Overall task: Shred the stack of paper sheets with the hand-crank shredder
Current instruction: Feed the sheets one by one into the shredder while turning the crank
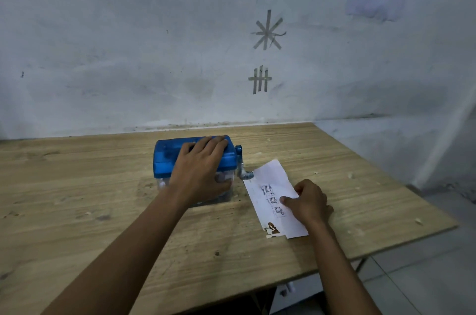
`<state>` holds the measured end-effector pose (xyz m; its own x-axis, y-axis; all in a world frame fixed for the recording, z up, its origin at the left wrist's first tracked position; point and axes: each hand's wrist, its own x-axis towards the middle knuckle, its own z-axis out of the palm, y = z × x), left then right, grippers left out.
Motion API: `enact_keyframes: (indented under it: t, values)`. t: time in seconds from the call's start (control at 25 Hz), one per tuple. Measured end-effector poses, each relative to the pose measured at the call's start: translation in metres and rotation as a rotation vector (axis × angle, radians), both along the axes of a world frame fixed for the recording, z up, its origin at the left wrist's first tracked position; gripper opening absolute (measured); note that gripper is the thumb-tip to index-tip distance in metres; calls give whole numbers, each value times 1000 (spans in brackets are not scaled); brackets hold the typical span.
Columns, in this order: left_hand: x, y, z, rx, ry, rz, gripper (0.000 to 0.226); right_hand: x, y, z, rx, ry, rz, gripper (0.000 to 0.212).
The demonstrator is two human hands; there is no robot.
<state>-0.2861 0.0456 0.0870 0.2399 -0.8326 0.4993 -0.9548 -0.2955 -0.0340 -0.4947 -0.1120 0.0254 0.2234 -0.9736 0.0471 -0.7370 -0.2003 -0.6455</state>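
Clasping the shredder (164, 157) steady with the left hand (201, 168) and pinching the paper sheets (268, 178) just right of it with the right hand (309, 201), ideally taking only a few.

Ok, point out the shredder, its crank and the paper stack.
shredder (164, 157): head view, blue lid's left part.
crank (241, 166): head view, grey arm beside the shredder.
paper stack (270, 175): head view, blank upper part of top sheet.
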Motion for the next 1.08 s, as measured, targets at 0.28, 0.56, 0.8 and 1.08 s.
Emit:
enact_keyframes:
  t: [0.28, 0.56, 0.8, 1.08]
  values:
    - [-5, -4, 8, -39, 184, 10, 79, -14, -14, 22, 126, -581, 170, 15]
    - [-20, -8, 25, -163, 700, -163, 56, 2, 3, 82, 332, -881, 391, 18]
    - [-23, -2, 46, -187, 1107, -311, 15, 36, 24, 118, 358, -988, 463, 28]
    - [23, 18, 62, -479, 1265, -240, 16, 59, 33, 99, 313, -770, 432, 33]
